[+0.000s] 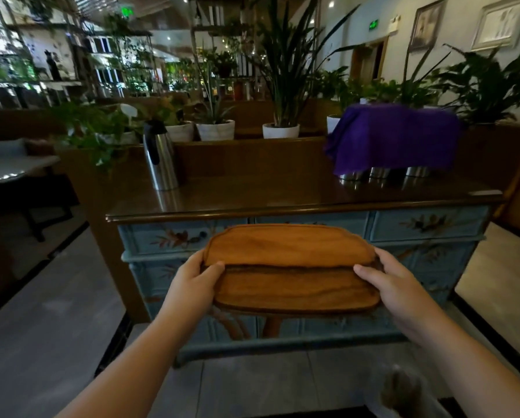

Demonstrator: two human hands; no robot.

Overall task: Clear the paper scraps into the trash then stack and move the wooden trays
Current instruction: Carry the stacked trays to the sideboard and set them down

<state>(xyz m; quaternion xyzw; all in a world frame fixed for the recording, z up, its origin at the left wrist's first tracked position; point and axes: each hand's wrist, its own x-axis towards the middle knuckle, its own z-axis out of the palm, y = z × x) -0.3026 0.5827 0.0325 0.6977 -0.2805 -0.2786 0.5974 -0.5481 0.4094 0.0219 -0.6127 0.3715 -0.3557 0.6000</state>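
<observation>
I hold a stack of wooden trays (291, 267) in the air in front of a blue painted sideboard (313, 233). The upper tray sits shifted back on the lower one, so both rims show. My left hand (192, 282) grips the stack's left end, thumb on top. My right hand (394, 282) grips the right end the same way. The stack hangs below the level of the sideboard's dark glossy top (282, 194). No paper scraps or trash bin are in view.
On the sideboard top stand a steel thermos jug (159, 158) at the left and metal pots under a purple cloth (394, 137) at the right. Potted plants (216, 128) line the ledge behind. A table (11, 167) stands far left. The floor is grey tile.
</observation>
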